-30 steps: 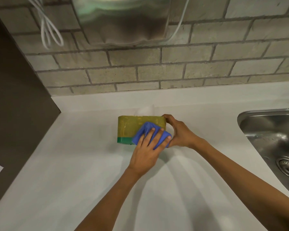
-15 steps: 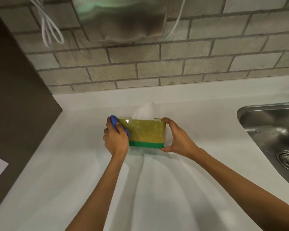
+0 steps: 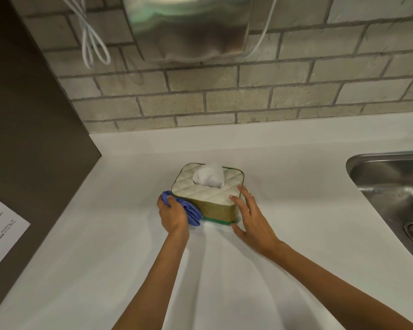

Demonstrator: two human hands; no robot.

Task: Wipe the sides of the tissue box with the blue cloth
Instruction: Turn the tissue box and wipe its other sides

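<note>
The tissue box [image 3: 209, 195] sat flat on the white counter [image 3: 105, 258], near the back wall and well left of the sink [image 3: 391, 186], quilted top up with 1 white tissue [image 3: 209, 177] poking out. Your left hand [image 3: 172, 214] was curled closed around the bunched blue cloth [image 3: 191, 213], pressing it onto the box's left side by the near corner. Your right hand [image 3: 250, 217] lay open, fingers spread, thumb at the base and fingertips on the top edge of the right corner, bracing rather than gripping. To do this stroke well, I'd say you needed that brace firm so the light box wouldn't skate away, and the cloth kept flat against the wall, running the full length down to the green band. The count: 1 box, 1 cloth, 2 hands, 1 sink, 1 sheet of paper [image 3: 3, 234] at far left.
</note>
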